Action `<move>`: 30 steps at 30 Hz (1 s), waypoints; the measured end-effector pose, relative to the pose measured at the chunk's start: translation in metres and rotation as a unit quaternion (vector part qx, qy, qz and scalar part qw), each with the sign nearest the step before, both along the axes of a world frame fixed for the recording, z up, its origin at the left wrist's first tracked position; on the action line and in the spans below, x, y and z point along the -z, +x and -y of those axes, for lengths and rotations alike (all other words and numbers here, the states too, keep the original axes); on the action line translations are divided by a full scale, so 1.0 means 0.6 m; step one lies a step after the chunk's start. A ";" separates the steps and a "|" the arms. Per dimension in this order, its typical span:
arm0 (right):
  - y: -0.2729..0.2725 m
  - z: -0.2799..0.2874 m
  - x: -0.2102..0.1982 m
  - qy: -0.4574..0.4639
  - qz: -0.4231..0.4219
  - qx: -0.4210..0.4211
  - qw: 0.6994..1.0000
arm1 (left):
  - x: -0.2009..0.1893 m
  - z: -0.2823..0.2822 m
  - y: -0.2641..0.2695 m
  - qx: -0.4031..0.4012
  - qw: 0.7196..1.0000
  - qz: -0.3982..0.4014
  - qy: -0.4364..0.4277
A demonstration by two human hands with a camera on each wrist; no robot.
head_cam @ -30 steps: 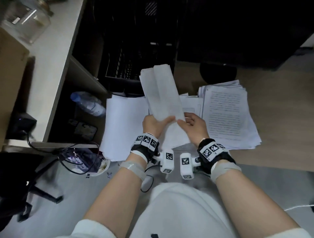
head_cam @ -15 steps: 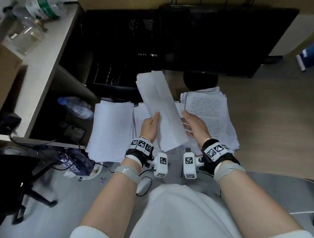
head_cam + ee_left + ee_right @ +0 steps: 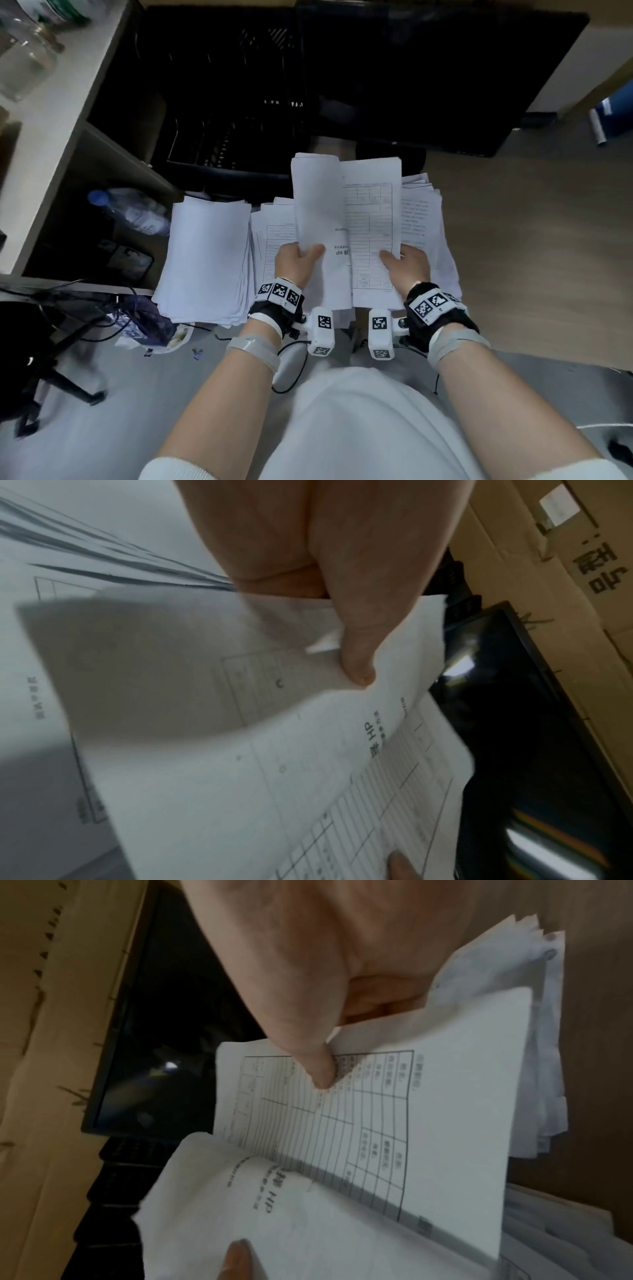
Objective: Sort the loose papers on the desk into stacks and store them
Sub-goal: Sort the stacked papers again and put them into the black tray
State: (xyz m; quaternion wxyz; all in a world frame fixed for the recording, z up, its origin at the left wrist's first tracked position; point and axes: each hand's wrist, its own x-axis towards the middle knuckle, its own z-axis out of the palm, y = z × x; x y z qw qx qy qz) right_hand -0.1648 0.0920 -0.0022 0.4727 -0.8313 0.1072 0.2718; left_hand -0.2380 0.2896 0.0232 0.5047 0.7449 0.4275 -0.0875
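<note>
I hold a small sheaf of papers up over the desk, split in two. My left hand [image 3: 297, 258] pinches a curled white sheet [image 3: 318, 205] by its near edge; its thumb [image 3: 356, 653] lies on top. My right hand [image 3: 406, 265] pinches a printed form sheet [image 3: 371, 222] with ruled table lines, thumb [image 3: 316, 1064] pressed on the grid. On the desk below lie three piles: a blank white stack [image 3: 209, 260] at left, a pile of forms [image 3: 270, 236] in the middle, a fanned pile of text pages [image 3: 428, 219] at right.
A black wire tray rack [image 3: 226, 137] stands behind the piles, beside a black monitor [image 3: 428, 75]. A water bottle [image 3: 133, 212] lies in the shelf cubby at left. Bare wooden desk [image 3: 531, 240] stretches right. Cables and a chair base are at lower left.
The bundle, held together and tilted left a second ago, has opened out: my right hand drew the form sheet rightward and my left keeps the curled sheet. The head view shifted.
</note>
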 end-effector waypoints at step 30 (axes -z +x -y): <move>0.042 -0.161 -0.013 0.114 -0.145 -0.062 0.981 | 0.022 -0.077 0.011 -0.033 0.999 -0.031 0.021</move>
